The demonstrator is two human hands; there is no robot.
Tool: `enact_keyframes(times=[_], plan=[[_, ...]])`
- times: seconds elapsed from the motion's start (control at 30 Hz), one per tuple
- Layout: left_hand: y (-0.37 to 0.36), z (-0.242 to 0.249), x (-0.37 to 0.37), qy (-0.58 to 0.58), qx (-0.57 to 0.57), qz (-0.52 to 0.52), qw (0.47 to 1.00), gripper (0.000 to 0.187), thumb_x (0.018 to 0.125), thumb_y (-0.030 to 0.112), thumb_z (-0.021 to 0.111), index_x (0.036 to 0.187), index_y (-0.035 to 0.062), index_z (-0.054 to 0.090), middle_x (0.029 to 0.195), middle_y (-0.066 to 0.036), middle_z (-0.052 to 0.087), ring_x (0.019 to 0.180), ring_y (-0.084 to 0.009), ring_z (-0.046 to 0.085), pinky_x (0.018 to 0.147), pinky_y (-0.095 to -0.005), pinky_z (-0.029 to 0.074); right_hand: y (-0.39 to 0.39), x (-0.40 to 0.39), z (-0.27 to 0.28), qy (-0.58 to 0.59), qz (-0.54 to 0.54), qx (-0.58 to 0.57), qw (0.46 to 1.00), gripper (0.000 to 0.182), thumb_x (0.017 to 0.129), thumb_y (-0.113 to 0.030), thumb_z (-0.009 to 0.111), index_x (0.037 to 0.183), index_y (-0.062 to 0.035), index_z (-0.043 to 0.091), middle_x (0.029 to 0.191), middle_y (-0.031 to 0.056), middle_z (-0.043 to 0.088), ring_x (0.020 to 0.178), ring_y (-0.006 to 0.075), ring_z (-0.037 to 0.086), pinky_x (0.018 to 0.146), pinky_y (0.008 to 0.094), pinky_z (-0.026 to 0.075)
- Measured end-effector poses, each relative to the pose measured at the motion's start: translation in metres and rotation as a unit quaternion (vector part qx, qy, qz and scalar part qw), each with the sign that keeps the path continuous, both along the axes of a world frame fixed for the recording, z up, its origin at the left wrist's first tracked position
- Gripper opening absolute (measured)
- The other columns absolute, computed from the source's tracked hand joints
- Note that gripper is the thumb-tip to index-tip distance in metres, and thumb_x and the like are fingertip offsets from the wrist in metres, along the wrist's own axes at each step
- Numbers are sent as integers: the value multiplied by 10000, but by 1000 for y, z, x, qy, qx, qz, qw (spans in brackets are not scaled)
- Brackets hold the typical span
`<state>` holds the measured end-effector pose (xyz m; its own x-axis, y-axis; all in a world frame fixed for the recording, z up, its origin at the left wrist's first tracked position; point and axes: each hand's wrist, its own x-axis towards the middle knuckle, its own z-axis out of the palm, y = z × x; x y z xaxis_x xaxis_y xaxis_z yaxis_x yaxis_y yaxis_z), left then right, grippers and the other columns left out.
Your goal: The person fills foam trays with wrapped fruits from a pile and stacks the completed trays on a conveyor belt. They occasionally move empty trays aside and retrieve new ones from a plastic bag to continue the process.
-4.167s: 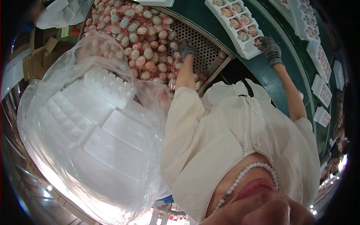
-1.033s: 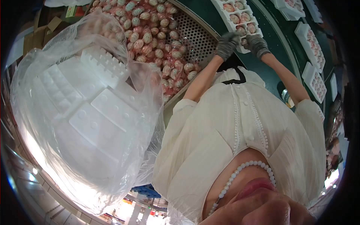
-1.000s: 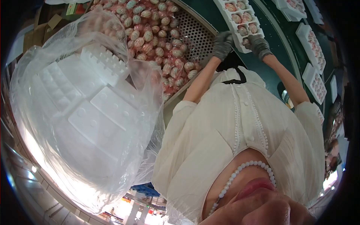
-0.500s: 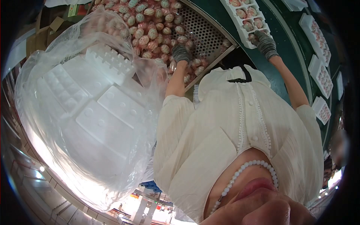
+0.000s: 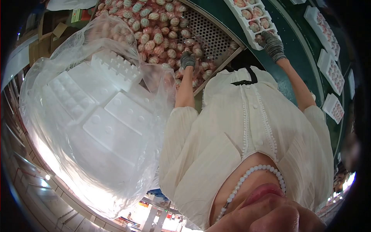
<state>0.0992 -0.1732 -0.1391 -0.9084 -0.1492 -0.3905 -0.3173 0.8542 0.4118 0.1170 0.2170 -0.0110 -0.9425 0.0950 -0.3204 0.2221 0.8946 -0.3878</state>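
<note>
Grey knitted gloves cover both hands. My left hand point(image 5: 188, 59) is curled down onto a heap of striped, egg-shaped pieces point(image 5: 158, 38) in clear wrappers; whatever its fingers close on is hidden. My right hand point(image 5: 272, 43) reaches over the near end of a white foam tray point(image 5: 271, 26). Its fingers bend around a wrapped egg-shaped piece point(image 5: 258, 37) in the end compartment. Farther along the tray, other wrapped pieces point(image 5: 254, 26) sit in their compartments in two rows.
A perforated metal bin point(image 5: 206, 33) with a raised metal edge holds the heap. To the left stands a large clear plastic bag point(image 5: 127, 181) full of white foam trays point(image 5: 110, 127). Filled trays point(image 5: 331, 71) lie along the green surface point(image 5: 293, 83) at right. Cardboard boxes point(image 5: 45, 43) stand far left.
My left hand has come slightly closer to my body over the heap. My right hand stays at the tray's end. The filled trays at far right have shifted away, up the view.
</note>
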Motion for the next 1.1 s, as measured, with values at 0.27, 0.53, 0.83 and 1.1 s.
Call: enact_keyframes(times=[0.27, 0.53, 0.83, 1.1], plan=[[44, 56, 17, 23, 494, 266, 827, 189, 764, 97, 564, 941, 32, 556, 797, -26, 590, 719, -135, 540, 627, -260, 433, -6, 23, 2, 87, -44, -192, 976, 288, 746, -189, 600, 1014, -102, 537, 842, 43, 593, 688, 118, 519, 660, 286, 447], [172, 167, 7, 71, 505, -136, 849, 97, 780, 41, 521, 869, 12, 543, 802, -50, 558, 712, -116, 495, 677, -243, 421, -33, 21, 37, 198, 70, -320, 924, 584, 663, -184, 673, 1182, -82, 425, 1057, 77, 532, 875, 194, 543, 793, 290, 425], [240, 150, 14, -90, 500, -200, 838, 194, 772, 27, 538, 964, 9, 529, 844, -38, 571, 743, -92, 515, 632, -225, 457, 7, 96, 14, 14, -157, -463, 872, 507, 667, -325, 686, 1039, -38, 497, 924, 88, 574, 838, 150, 534, 783, 275, 425], [238, 154, 29, -73, 415, -199, 885, 180, 749, 25, 570, 928, 0, 565, 875, -38, 573, 766, -104, 523, 635, -232, 461, 11, 100, 23, 78, -156, -398, 900, 408, 732, -263, 621, 1051, -43, 495, 843, 84, 581, 784, 143, 543, 732, 277, 440]])
